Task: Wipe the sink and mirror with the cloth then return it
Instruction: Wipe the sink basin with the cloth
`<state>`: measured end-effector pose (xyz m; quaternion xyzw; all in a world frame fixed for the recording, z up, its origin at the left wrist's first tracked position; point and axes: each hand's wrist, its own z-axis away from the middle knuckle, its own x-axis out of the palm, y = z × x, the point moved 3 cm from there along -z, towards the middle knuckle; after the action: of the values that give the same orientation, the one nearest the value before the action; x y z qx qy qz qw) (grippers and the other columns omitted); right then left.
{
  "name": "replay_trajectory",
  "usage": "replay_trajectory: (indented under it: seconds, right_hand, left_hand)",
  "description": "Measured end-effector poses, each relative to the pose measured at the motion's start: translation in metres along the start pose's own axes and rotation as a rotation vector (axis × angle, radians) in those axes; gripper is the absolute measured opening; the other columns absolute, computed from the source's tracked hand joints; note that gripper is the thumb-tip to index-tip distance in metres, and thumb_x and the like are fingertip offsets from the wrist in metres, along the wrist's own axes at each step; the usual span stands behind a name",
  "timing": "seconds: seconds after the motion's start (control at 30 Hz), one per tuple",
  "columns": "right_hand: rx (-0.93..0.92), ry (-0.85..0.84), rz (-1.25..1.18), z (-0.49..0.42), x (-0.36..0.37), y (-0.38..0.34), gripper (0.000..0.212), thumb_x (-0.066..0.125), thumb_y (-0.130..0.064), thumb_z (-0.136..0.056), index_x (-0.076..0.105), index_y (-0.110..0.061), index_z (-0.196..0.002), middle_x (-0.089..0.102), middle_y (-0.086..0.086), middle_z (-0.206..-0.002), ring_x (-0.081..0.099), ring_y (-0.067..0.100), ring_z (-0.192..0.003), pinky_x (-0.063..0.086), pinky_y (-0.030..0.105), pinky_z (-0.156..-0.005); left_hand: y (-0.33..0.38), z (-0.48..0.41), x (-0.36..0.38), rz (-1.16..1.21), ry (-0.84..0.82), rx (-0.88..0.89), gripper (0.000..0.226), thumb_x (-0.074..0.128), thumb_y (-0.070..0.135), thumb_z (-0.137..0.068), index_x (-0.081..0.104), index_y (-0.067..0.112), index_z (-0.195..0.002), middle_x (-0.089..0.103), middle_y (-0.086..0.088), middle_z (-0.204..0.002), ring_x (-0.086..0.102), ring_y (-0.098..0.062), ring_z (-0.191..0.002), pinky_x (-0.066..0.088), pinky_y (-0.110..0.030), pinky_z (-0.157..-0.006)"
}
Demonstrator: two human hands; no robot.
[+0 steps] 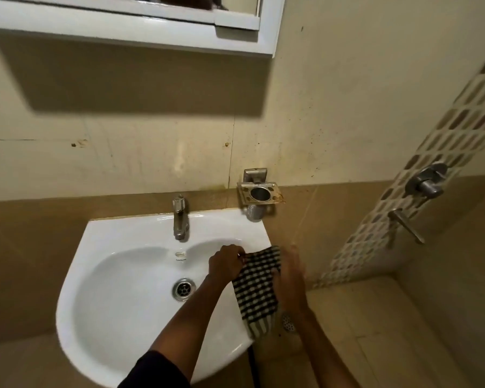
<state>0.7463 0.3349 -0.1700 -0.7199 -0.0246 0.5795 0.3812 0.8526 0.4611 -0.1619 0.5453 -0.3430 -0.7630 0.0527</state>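
Both the left hand (226, 263) and right hand (289, 278) pinch the checked cloth (256, 292), which looks soft and limp, best gripped bunched at its edges.

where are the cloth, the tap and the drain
cloth (256, 287): head view, on the middle of the checked fabric between the hands
tap (180, 219): head view, on the metal spout body
drain (183, 289): head view, on the centre of the metal strainer
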Motion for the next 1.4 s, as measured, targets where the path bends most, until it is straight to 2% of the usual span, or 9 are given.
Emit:
replay_trajectory:
  seconds: [0.27,0.47,0.57,0.67,0.83,0.97,1.17,1.27,1.4]
  right_hand:
    - [0.012,-0.065,0.239,-0.02,0.067,0.007,0.084,0.076,-0.023,-0.063,0.04,0.004,-0.134,0.048,0.028,-0.135,0.05,0.043,-0.12,0.045,0.054,-0.094]
    - [0.032,0.032,0.203,-0.104,0.08,-0.012,0.065,0.036,-0.042,-0.091,0.031,0.003,-0.138,0.044,0.028,-0.137,0.046,0.044,-0.121,0.04,0.053,-0.101]
    - [0.031,0.089,0.215,-0.128,0.095,-0.039,0.067,0.018,-0.044,-0.097,0.049,0.011,-0.12,0.055,0.035,-0.12,0.053,0.05,-0.111,0.042,0.059,-0.095]
    - [0.003,0.173,0.183,-0.137,0.107,-0.08,0.037,0.056,-0.019,-0.089,0.054,0.012,-0.111,0.061,0.035,-0.108,0.059,0.05,-0.102,0.044,0.059,-0.093]
    - [-0.23,0.076,0.131,-0.112,0.162,-0.137,0.045,0.037,-0.018,-0.087,0.055,0.007,-0.12,0.06,0.027,-0.121,0.056,0.041,-0.115,0.04,0.055,-0.1]
    - [-0.438,0.008,0.111,-0.1,0.175,-0.147,0.041,0.058,-0.006,-0.079,0.056,0.002,-0.12,0.063,0.019,-0.122,0.059,0.034,-0.115,0.041,0.056,-0.099]
    - [-0.373,0.126,0.002,-0.063,0.184,-0.137,0.048,0.03,-0.026,-0.093,0.053,0.004,-0.123,0.06,0.024,-0.123,0.053,0.038,-0.119,0.016,0.044,-0.115]
    - [-0.408,0.057,-0.168,-0.032,0.199,-0.153,0.031,0.043,-0.009,-0.092,0.056,0.003,-0.118,0.063,0.023,-0.116,0.057,0.041,-0.111,0.039,0.056,-0.103]
    - [-0.724,-0.098,0.052,-0.042,0.215,-0.195,0.045,0.034,-0.014,-0.086,0.054,-0.001,-0.124,0.06,0.018,-0.127,0.054,0.035,-0.119,0.03,0.048,-0.105]
  left_hand:
    - [-0.012,-0.018,0.015,-0.075,0.132,0.067,0.029,0.048,0.029,-0.094,0.057,0.021,-0.12,0.063,0.001,-0.121,0.056,-0.019,-0.114,0.045,-0.033,-0.091]
    - [-0.031,0.005,-0.03,-0.316,0.492,0.391,0.043,0.06,0.022,-0.085,0.057,0.009,-0.126,0.063,-0.009,-0.128,0.057,-0.026,-0.122,0.045,-0.038,-0.1]
    - [-0.058,0.02,-0.058,-0.316,0.577,0.336,0.045,0.045,0.026,-0.09,0.053,0.009,-0.131,0.056,-0.01,-0.137,0.048,-0.027,-0.131,0.04,-0.04,-0.107]
    - [-0.088,0.035,-0.078,-0.282,0.607,0.305,0.046,0.044,0.023,-0.092,0.049,0.009,-0.135,0.05,-0.01,-0.142,0.033,-0.022,-0.138,0.022,-0.034,-0.117]
    - [-0.114,0.052,-0.09,-0.295,0.608,0.247,0.046,0.042,0.025,-0.094,0.045,0.011,-0.138,0.045,-0.007,-0.146,0.024,-0.018,-0.142,0.014,-0.031,-0.118]
    - [-0.127,0.055,-0.103,-0.304,0.578,0.179,0.048,0.031,0.033,-0.098,0.041,0.011,-0.14,0.043,-0.009,-0.147,0.018,-0.015,-0.144,0.01,-0.029,-0.119]
    - [-0.169,0.079,-0.13,-0.257,0.604,0.019,0.056,0.021,0.041,-0.098,0.035,0.013,-0.144,0.032,-0.007,-0.154,0.014,-0.016,-0.146,0.004,-0.027,-0.119]
    - [-0.191,0.09,-0.135,-0.239,0.606,-0.003,0.057,0.02,0.042,-0.098,0.035,0.012,-0.144,0.032,-0.008,-0.154,0.013,-0.016,-0.146,0.004,-0.027,-0.119]
    - [-0.207,0.092,-0.14,-0.208,0.601,-0.015,0.054,0.028,0.038,-0.097,0.035,0.013,-0.144,0.032,-0.007,-0.154,0.012,-0.014,-0.146,0.001,-0.023,-0.119]
